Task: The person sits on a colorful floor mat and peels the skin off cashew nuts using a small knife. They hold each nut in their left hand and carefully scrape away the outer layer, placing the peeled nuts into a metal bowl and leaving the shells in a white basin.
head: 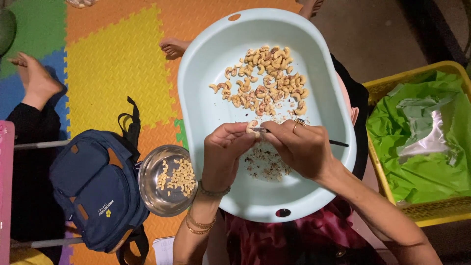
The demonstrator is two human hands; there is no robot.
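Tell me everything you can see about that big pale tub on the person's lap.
The tub is a pale blue oval basin, apparently plastic, with a small hole near each end of its rim. It rests level across the person's lap. A heap of cashew nuts lies in its far half, and flakes of skin lie below both hands.

Smooth plastic basin [206,113]; shiny metal bowl [149,189].
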